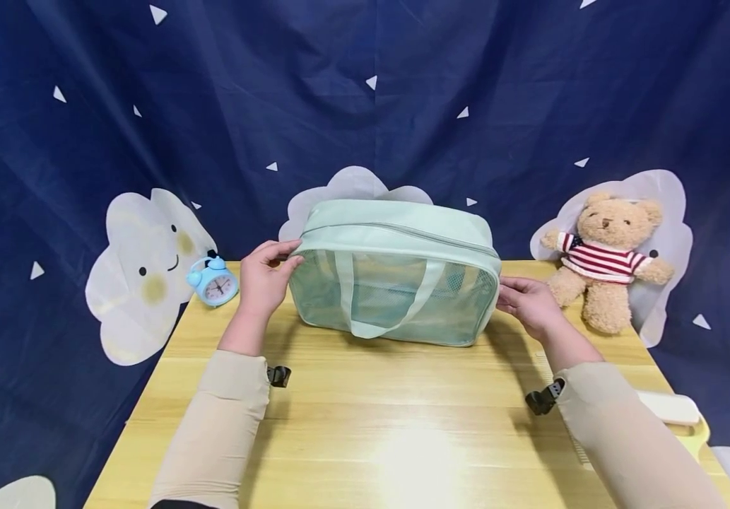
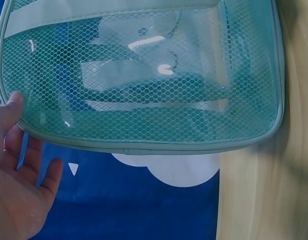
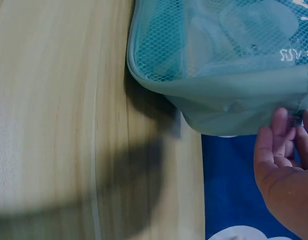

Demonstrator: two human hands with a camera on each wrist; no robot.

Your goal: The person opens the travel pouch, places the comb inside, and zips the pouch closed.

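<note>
A mint-green toiletry bag (image 1: 396, 219) with see-through mesh sides stands upright on the wooden table (image 1: 352, 403). Its strap handle (image 1: 425, 290) hangs down the front, and a zipper (image 1: 396, 227) runs along the top, closed as far as it shows. At the upper left corner my left hand (image 1: 266, 279) holds the bag's edge, thumb (image 2: 13, 107) in front and fingers behind. On the right end of the bag, my right hand (image 1: 533, 307) pinches the small dark zipper pull (image 3: 297, 120) between thumb and fingertips; the fingers partly hide it.
A light blue alarm clock (image 1: 215, 283) stands at the back left. At the back right sits a teddy bear (image 1: 606, 254) in a striped sweater. A pale comb (image 1: 581, 449) and a white-and-yellow handled item (image 1: 673, 410) lie partly under my right forearm. A blue curtain (image 1: 339, 85) hangs behind the table.
</note>
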